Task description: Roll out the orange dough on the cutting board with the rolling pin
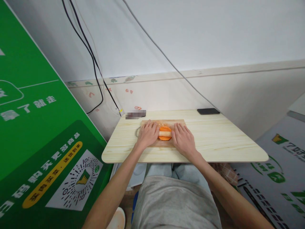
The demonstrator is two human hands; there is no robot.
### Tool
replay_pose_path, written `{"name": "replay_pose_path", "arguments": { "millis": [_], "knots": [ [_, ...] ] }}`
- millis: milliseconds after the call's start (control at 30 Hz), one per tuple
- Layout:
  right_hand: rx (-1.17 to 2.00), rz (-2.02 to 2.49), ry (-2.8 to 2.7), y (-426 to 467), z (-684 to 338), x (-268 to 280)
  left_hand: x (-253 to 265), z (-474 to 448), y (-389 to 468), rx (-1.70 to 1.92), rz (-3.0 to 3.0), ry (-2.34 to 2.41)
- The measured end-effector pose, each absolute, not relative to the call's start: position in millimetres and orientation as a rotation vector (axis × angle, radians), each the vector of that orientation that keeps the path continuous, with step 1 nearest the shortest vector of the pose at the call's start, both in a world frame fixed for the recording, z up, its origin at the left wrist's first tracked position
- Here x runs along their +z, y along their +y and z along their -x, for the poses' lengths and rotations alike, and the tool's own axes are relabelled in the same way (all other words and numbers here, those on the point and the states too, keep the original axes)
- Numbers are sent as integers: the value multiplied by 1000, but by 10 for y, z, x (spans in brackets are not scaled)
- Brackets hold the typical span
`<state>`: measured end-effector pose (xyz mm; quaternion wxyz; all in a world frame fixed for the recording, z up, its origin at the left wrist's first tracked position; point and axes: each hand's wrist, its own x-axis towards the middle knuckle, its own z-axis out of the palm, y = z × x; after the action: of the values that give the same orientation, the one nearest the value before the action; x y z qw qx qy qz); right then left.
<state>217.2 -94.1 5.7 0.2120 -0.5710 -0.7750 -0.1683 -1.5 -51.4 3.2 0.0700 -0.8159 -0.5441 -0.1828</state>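
A pale wooden rolling pin (pixel 165 134) lies crosswise over a flat piece of orange dough (pixel 165 138), which shows in front of and behind it. Both rest on a wooden cutting board (pixel 164 144) with a metal ring at its left end. My left hand (pixel 148 133) covers the pin's left end, fingers pointing forward over it. On the right end, my right hand (pixel 184 137) holds the pin the same way, palm down. Each hand hides its end of the pin. The dough shows only between the hands.
The board sits on a light wood-grain table (pixel 221 140) against a white wall. A black phone (pixel 208 111) lies at the back right, and a blurred-out item (pixel 135 114) at the back left. Cables (pixel 92 57) hang behind. A green panel (pixel 47 127) stands at the left.
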Motion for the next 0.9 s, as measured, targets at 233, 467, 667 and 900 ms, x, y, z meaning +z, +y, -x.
{"name": "replay_pose_path", "arguments": {
  "millis": [233,467,667,900],
  "knots": [
    [-448,1614,-2168,-879,-2174,81,60,-18,-493,-560,2430,-1666],
    [-398,1627,-2219,-613,-2216,155,197,-119,-352,-464,2373,-1768],
    [-405,1670,-2300,-412,-2232,240,294,-163,-170,-403,2410,-1877],
    [-366,1751,-2356,-261,-2209,344,315,-136,0,-338,2448,-1912]
  ]
}}
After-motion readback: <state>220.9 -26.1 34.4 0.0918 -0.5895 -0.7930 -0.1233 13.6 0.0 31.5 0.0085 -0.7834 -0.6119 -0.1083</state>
